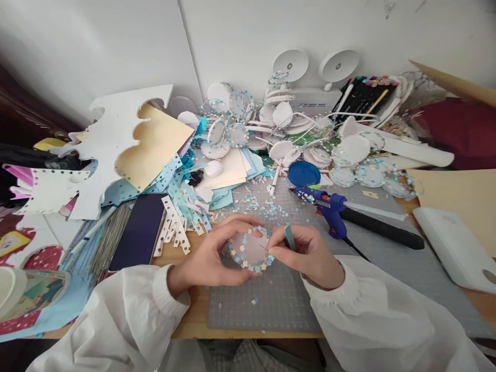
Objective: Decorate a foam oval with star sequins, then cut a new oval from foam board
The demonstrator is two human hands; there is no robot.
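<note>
"How far along does the work look?"

"Well along, I would judge. A pale round piece (252,249) has small blue, white and cream flowers (258,267) around most of the rim that shows. The part under the fingers is hidden, so I cannot tell whether the border is complete there. Loose flower pieces (273,207) lie on the grey cutting mat (267,315) just beyond the fingertips; any gap could be filled from those."

"Where is the round piece among the fingers?"

"Between the two hands. The left hand (217,253) curves round its left side, fingers at the far edge and thumb at the near edge, spread apart by the piece they grip."

"And the other hand?"

"The right hand (304,250) is at the opposite side, thumb and forefinger pinching a teal-handled tool (290,237). Its thin tip points leftward from the fingertips, over the piece; whether it touches, I cannot tell. A blue glue gun (329,209) lies beyond those fingers, to their right."
</note>
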